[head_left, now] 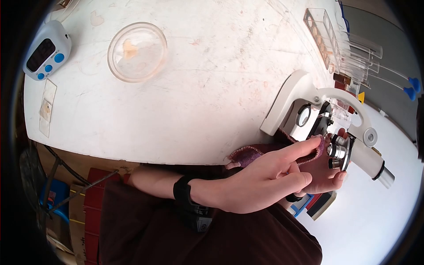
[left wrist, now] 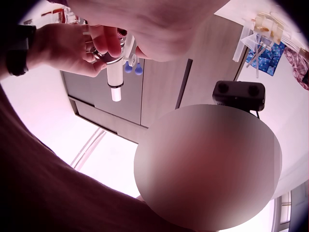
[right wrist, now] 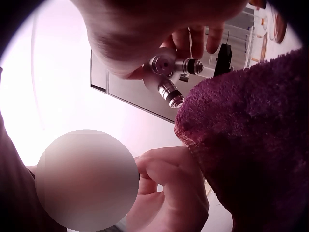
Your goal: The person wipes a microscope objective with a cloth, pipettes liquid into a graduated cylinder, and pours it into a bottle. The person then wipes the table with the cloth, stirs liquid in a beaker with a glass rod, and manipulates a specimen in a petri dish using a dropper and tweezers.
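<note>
A white microscope (head_left: 291,95) lies tilted at the table's right, its lens turret (head_left: 346,154) facing left. My right hand (head_left: 324,179) is around this turret, thumb near its lower edge and fingers partly hidden behind it; the right wrist view shows the metal objective lenses (right wrist: 169,92) below the hand (right wrist: 164,29). My left hand (head_left: 260,181) holds a purple cloth (head_left: 247,157), index finger stretched along its edge beside the lenses. In the right wrist view the cloth (right wrist: 251,121) hangs close to the objectives, with the left hand (right wrist: 174,188) at its edge.
A round glass dish (head_left: 137,78) stands at the upper middle of the white table (head_left: 198,110). At the left are a timer (head_left: 62,37) and glass slides (head_left: 45,119). Beyond the microscope are a clear rack (head_left: 320,33), glass tubes and blue-tipped droppers (head_left: 410,92).
</note>
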The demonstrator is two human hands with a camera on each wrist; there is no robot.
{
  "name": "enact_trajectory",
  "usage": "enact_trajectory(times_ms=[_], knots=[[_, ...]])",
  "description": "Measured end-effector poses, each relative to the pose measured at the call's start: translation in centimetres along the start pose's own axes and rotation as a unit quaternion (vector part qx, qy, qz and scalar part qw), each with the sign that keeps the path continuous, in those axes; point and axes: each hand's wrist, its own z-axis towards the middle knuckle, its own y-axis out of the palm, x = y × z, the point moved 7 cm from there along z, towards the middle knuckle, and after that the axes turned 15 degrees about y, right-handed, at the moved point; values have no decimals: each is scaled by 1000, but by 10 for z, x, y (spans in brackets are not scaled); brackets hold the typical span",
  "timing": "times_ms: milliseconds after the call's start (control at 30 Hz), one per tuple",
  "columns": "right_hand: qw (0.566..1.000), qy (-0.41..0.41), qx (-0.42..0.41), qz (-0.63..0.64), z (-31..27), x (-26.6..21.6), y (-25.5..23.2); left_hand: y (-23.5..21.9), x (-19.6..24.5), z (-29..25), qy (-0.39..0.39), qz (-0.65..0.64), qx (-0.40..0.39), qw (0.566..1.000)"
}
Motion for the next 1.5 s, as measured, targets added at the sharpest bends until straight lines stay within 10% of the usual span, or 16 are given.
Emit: enact_trajectory(times_ms=[433,533,1500], knots=[[987,-110,103,-56,-3,2,-27,-1,-5,0,7,12,3,1000],[997,-65,-13,-41,-1,0,6,0,-6,-2,12,0,5,1000],[995,-70,25,-68,-17,-2,27,9,-3,-5,15,3,-29,999]])
